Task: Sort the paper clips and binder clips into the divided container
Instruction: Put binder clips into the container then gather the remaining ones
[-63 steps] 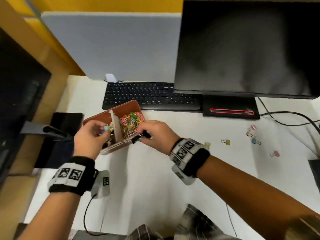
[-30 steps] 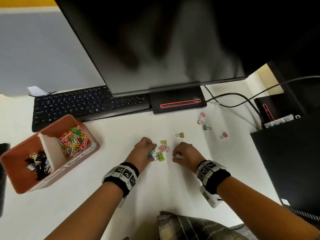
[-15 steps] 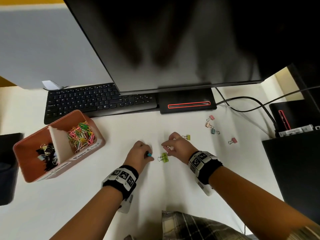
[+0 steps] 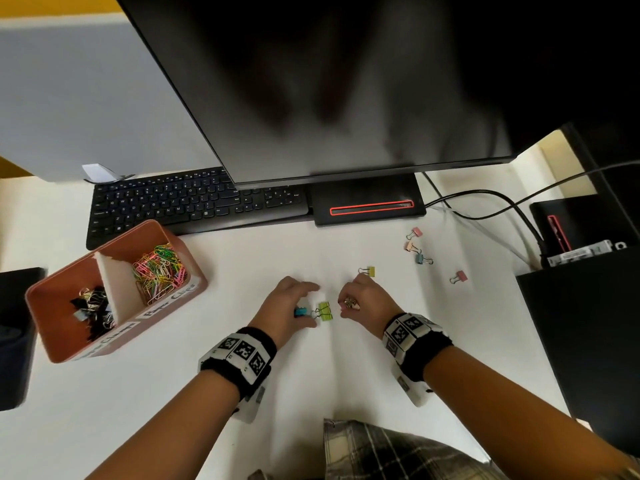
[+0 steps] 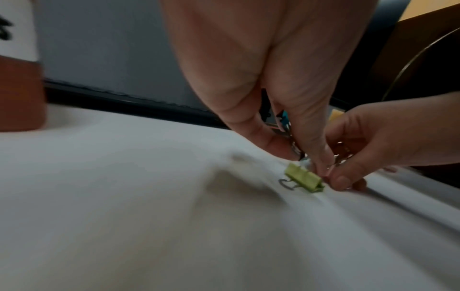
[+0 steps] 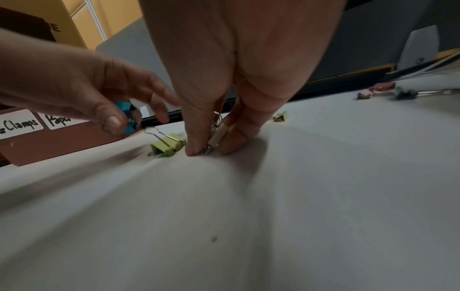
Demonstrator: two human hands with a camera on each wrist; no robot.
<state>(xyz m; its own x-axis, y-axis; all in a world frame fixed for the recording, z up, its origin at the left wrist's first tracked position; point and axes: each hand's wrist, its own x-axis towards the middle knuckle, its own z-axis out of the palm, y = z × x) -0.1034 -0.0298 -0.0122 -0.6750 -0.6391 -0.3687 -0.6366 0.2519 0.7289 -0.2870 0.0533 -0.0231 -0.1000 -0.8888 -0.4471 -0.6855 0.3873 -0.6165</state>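
A green binder clip (image 4: 325,311) (image 5: 304,179) (image 6: 168,145) lies on the white desk between my hands. My left hand (image 4: 292,308) (image 6: 109,110) pinches a blue binder clip (image 4: 300,311) (image 6: 127,116) just left of it. My right hand (image 4: 360,301) (image 6: 211,145) pinches a pale pink binder clip (image 6: 219,135) against the desk, just right of the green one. The brown divided container (image 4: 55,344) stands far left, with dark binder clips (image 4: 91,313) in its left half and coloured paper clips (image 4: 160,271) in its right half.
Several loose binder clips lie to the right: a yellow one (image 4: 369,271), pink ones (image 4: 415,232) (image 4: 460,276) and a blue-grey one (image 4: 421,259). A keyboard (image 4: 194,202), monitor base (image 4: 369,204) and cables (image 4: 485,202) line the back. A black box (image 4: 581,323) stands at right.
Both hands left the container and moved right to the loose clips. Since half a second ago the right hand has drawn back towards me with the pink clip; the left still holds the blue one.
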